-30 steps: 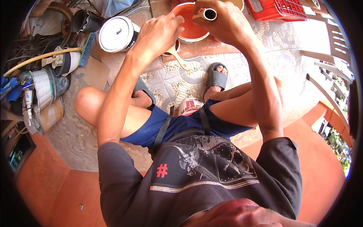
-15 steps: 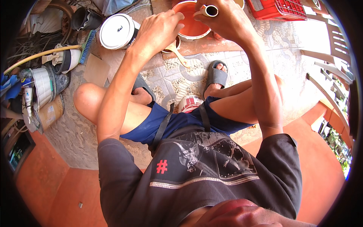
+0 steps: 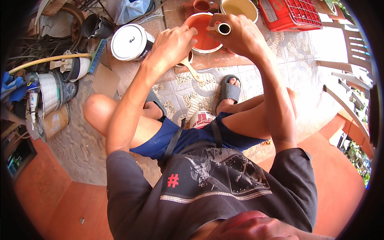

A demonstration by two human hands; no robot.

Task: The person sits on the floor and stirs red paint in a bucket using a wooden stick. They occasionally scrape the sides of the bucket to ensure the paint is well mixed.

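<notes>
My right hand is closed around a pale hollow tube, its round dark open end turned toward me. Both hands are at a white-rimmed bucket holding orange-red paint. At the bucket's left side, the fingers of my left hand are curled in; whatever they grip is hidden. A paintbrush with a wooden handle leans on a small can just below that hand. Beside my left wrist stands a white-lidded pail.
Beyond the bucket are a tub of yellowish liquid and a small reddish-brown pot. A red crate stands far right. Along the left lie a blue-bristled broom, stacked containers and a black pot. My sandalled feet rest on patterned tiles.
The whole view has shifted, so everything sits lower and more of the far tub and pot shows. Both hands stay at the paint bucket, the tube still in my right hand.
</notes>
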